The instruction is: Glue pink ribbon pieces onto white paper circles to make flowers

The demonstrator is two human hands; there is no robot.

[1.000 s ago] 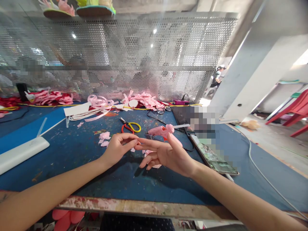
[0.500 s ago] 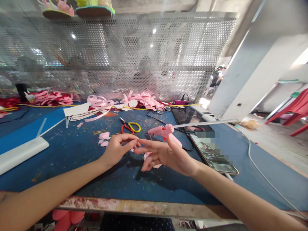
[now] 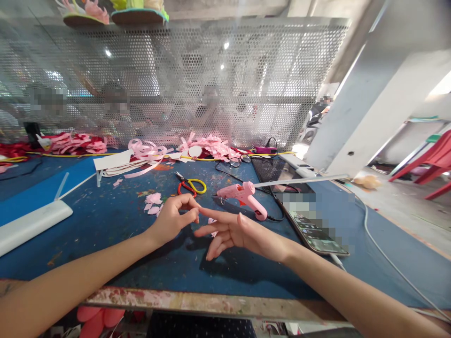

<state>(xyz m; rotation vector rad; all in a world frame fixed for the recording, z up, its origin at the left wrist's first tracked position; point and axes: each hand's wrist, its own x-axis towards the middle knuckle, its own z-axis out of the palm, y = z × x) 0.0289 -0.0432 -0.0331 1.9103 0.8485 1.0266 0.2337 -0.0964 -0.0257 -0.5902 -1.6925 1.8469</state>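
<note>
My left hand is curled into a pinch, its thumb and index finger meeting at the tip of my right index finger. Anything between them is too small to make out. My right hand holds nothing, its fingers stretched out and apart, palm partly turned up. Just behind the hands lie small scissors with one red and one yellow handle. A pink glue gun rests to the right, a long clear glue stick sticking out of its back. Pink paper scraps lie beside my left hand.
At the right, a phone lies by a dark mesh panel and a cable. A white bar-shaped object is at the left. Pink petal piles, ribbon and white sheets line the back, before a perforated metal screen.
My right hand has dropped and turned slightly, uncovering the glue gun's handle. My left thumb has bent in more tightly by the right index fingertip. The things on the table stay put.
</note>
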